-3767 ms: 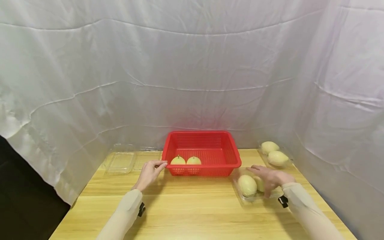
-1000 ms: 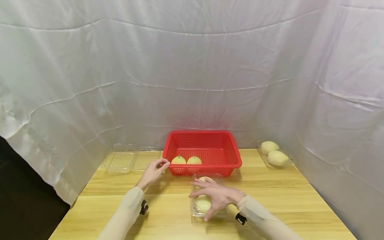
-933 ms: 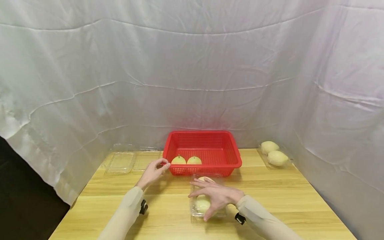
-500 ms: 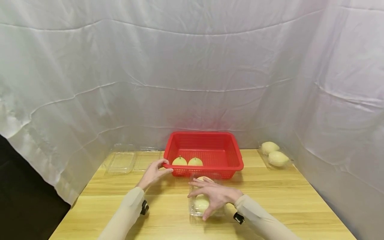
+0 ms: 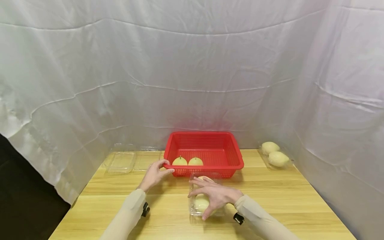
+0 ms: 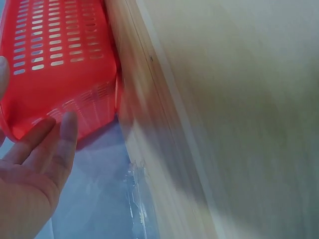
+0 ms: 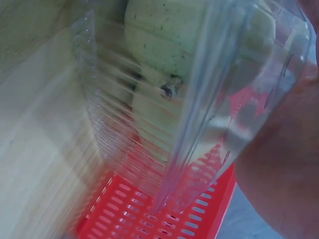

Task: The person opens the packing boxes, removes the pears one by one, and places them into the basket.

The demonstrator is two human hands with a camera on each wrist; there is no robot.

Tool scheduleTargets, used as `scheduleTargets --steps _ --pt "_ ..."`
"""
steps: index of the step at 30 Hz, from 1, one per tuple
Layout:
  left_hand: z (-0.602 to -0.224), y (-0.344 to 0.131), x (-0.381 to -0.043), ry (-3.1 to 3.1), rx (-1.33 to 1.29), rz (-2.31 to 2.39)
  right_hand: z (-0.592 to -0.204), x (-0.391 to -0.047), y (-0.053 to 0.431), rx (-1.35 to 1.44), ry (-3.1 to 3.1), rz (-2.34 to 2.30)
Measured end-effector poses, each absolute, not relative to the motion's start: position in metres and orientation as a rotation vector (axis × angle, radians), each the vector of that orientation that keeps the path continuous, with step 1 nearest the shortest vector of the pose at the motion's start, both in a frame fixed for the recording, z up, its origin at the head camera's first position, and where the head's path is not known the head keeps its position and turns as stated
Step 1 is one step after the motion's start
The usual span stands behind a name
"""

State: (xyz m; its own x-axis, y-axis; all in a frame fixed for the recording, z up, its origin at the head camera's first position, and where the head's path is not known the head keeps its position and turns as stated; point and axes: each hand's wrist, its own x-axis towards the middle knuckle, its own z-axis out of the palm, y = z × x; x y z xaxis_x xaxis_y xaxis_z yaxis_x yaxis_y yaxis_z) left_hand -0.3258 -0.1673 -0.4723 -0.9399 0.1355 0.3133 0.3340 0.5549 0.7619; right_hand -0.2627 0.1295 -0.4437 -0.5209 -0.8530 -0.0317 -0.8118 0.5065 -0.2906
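Note:
A red plastic basket (image 5: pixel 207 167) stands at the table's back, with two stemmed, pear-like yellow fruits (image 5: pixel 180 161) in its near left corner. My left hand (image 5: pixel 154 174) grips that corner, thumb in front and fingers (image 6: pixel 62 154) along the left side wall. Just in front of the basket is a clear plastic box (image 5: pixel 196 213) of pale yellow-green fruits (image 5: pixel 201 202). Spread from above, my right hand (image 5: pixel 214 195) holds the box across its lid, thumb on the near edge. Seen by the right wrist, the fruit (image 7: pixel 169 35) is speckled, with a dark calyx, behind the clear wall.
Another clear box with two pale yellow fruits (image 5: pixel 277 158) sits at the back right. An opened clear clamshell box (image 5: pixel 121 163) lies at the back left. Grey-white cloth (image 5: pixel 192 66) hangs behind the wooden table (image 5: pixel 174 220) and along its sides.
My right hand has brought the fruit box from the right to in front of the basket. My left hand has taken a firmer hold of the basket corner, and the basket has shifted slightly right and nearer.

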Motion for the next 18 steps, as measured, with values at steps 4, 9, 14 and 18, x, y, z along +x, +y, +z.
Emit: scheduleTargets --steps 4,9,14,18 --pt "-0.472 -0.167 -0.323 -2.583 -0.414 -1.274 -0.443 -0.257 0.129 -1.307 2.645 -0.328" --pt "-0.474 -0.168 -0.319 -2.602 -0.445 -1.157 -0.439 -0.245 0.126 -1.115 2.725 -0.291" --pt "-0.477 -0.164 -0.311 -2.571 -0.410 -1.034 -0.435 -0.238 0.122 -1.001 2.740 -0.295" --pt "-0.475 -0.159 -0.301 -2.536 -0.467 -1.010 -0.431 -0.240 0.120 -0.965 2.741 -0.283"
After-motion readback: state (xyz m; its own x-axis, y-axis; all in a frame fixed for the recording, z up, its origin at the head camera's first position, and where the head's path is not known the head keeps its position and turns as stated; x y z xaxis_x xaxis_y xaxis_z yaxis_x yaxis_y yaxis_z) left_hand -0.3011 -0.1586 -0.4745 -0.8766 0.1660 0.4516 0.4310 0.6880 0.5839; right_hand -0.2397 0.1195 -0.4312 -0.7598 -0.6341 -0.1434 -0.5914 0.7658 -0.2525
